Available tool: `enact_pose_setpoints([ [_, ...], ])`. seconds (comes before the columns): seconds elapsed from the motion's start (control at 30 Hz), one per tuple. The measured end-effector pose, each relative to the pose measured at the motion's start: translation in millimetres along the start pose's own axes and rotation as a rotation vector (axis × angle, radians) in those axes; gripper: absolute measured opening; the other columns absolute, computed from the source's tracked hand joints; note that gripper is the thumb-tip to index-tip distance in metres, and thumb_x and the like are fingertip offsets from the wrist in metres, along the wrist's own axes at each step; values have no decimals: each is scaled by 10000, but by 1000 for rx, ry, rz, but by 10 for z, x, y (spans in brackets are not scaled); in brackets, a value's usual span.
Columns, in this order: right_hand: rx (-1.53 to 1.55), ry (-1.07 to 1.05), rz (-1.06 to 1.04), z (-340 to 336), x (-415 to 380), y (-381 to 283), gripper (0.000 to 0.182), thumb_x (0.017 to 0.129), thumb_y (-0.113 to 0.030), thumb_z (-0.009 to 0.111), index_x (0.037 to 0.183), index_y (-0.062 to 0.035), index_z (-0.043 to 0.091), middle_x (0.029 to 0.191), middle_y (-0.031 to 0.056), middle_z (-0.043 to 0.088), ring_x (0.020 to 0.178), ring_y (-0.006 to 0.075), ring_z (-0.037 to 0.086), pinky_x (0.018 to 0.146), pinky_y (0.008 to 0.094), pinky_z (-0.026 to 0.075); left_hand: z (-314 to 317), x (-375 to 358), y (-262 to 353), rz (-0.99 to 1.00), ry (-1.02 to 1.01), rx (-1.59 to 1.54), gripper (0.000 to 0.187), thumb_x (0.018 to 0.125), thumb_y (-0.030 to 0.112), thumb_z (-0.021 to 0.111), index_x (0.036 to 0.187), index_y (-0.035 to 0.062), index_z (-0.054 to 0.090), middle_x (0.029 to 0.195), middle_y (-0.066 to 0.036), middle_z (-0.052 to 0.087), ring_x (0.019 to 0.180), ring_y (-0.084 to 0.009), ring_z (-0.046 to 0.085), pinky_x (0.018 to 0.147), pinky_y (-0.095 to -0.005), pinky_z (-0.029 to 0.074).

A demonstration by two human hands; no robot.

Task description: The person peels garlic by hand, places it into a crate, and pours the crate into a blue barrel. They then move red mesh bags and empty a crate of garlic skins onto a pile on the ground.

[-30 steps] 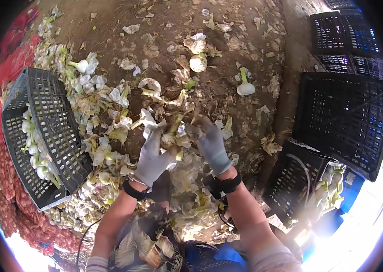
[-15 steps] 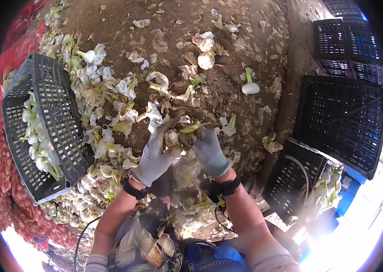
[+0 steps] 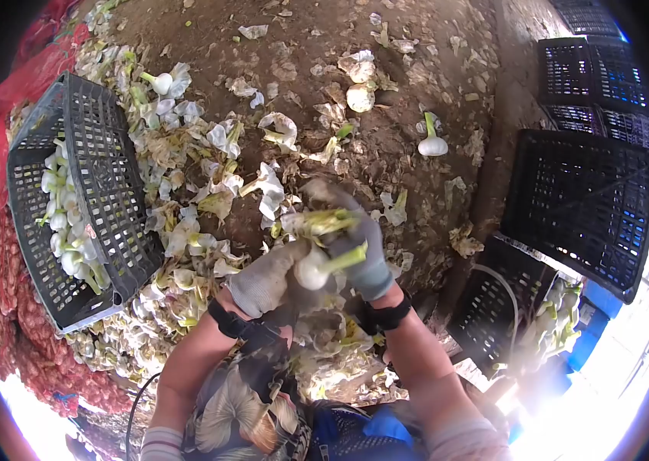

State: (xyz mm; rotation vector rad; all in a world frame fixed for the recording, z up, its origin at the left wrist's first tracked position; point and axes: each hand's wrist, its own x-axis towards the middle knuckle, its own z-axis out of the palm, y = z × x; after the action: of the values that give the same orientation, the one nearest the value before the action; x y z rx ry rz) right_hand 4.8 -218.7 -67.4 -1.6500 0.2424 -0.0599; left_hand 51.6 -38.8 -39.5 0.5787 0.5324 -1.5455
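My left hand [image 3: 264, 280], in a pale work glove, is closed on a white garlic bulb [image 3: 312, 270] in front of my body. The bulb's short green stem points right, toward my other hand. My right hand [image 3: 363, 250], gloved too, is beside it and partly smeared by motion. A yellow-green strip of husk [image 3: 318, 222] is held in its fingers, above the bulb. Beyond the hands, another trimmed garlic bulb [image 3: 433, 146] lies on the dirt floor, and one more bulb [image 3: 360, 97] sits farther back, with husk around it.
At left, a tilted black crate [image 3: 105, 165] contains several white bulbs with green stems. Red mesh sacks [image 3: 36, 338] are stacked behind it. Peeled husks [image 3: 186, 230] litter the floor. Black crates [image 3: 574, 207] stand at right, near more stemmed bulbs [image 3: 562, 311].
The bulb has come into clear view in my left hand, its stem to the right. My right hand has turned, with the husk strip now above the bulb. The view has shifted slightly.
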Motion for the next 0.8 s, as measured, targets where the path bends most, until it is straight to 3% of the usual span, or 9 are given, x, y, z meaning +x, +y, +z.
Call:
enact_pose_setpoints([
  [0.03,44,60,339,-97,-2,-171,389,790,-41,699,1152,25,574,1187,149,627,1077,226,626,872,331,507,-5,10,-6,149,59,50,430,980,412,488,1211,55,550,980,-92,655,836,-206,657,718,-347,550],
  [0.1,-69,151,368,-196,-232,65,427,813,-68,694,1203,28,550,1195,163,627,1055,230,639,868,320,515,-72,41,-27,269,147,-43,447,988,427,476,1222,52,541,1046,-52,610,929,-129,622,809,-286,538],
  [0.23,-272,-57,34,-71,-432,-44,413,860,-109,667,1226,38,545,1169,139,650,1021,205,647,871,299,513,-81,85,-90,426,270,172,414,987,397,479,1149,31,584,1057,-100,664,912,-180,651,783,-295,524],
  [0.3,145,-32,513,-31,-408,-131,413,872,-182,681,1213,18,562,1120,115,665,1027,212,648,892,315,514,-104,49,-106,532,401,329,362,988,337,501,1128,18,598,1060,-83,667,923,-151,642,807,-265,512],
  [0.5,758,201,363,-227,-874,516,572,856,-382,711,1190,44,525,1110,152,637,1094,309,604,990,473,474,-29,-286,-219,672,426,553,233,930,162,596,1090,-5,625,1051,-42,670,891,-99,623,769,-255,500],
  [0.57,989,274,417,-172,-915,401,556,855,-411,700,1156,27,537,1116,157,629,1115,330,585,995,506,462,-324,-244,-339,596,490,628,228,900,147,611,1062,-12,622,1017,-87,684,854,-194,654,764,-314,517],
  [0.6,987,272,414,-200,-897,336,556,855,-411,700,1156,27,537,1116,157,629,1115,330,585,995,506,462,-467,-223,-373,667,789,1105,242,875,148,627,1061,-7,616,1003,-116,680,869,-258,648,780,-355,514],
  [0.67,937,322,390,-274,-843,221,352,1014,-146,350,1156,82,578,1103,108,635,1044,176,582,933,354,492,-679,-311,-297,821,1023,1825,324,806,193,682,1065,16,605,1069,-216,629,941,-402,599,832,-459,493],
  [0.8,1036,275,257,-201,-965,207,304,953,-147,517,1171,59,566,1171,88,608,1084,209,570,952,382,482,-303,-388,-297,742,1028,1790,463,857,285,679,1217,27,544,1315,-239,504,1015,-396,599,861,-451,495],
])
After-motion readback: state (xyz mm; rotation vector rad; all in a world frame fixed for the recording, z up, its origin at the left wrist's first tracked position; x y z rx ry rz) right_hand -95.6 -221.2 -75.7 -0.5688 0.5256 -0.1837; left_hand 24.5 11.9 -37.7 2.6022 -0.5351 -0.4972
